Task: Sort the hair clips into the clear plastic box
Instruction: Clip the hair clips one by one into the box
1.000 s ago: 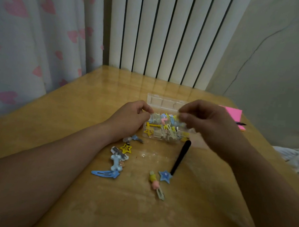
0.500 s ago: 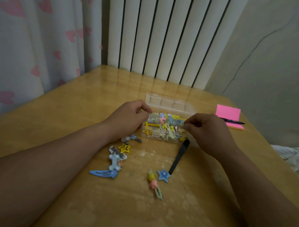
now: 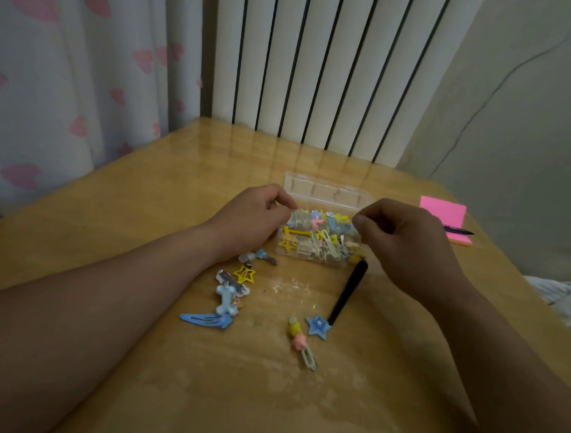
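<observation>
Between my hands on the table (image 3: pixel 140 216) sits the clear plastic box (image 3: pixel 312 252), lid open. My left hand (image 3: pixel 254 215) grips its left end with curled fingers. My right hand (image 3: pixel 404 234) is at its right end, fingertips pinched, on what I cannot tell. Loose hair clips (image 3: pixel 228 299) lie nearer me.

a home (heart curtain (image 3: pixel 71 76), radiator (image 3: pixel 333 71))

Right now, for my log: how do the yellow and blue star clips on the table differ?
The yellow star clip is a hollow outline; the blue star clip is solid. The yellow one lies near the left forearm, the blue one by the black clip. Both lie outside the clear box.
</observation>
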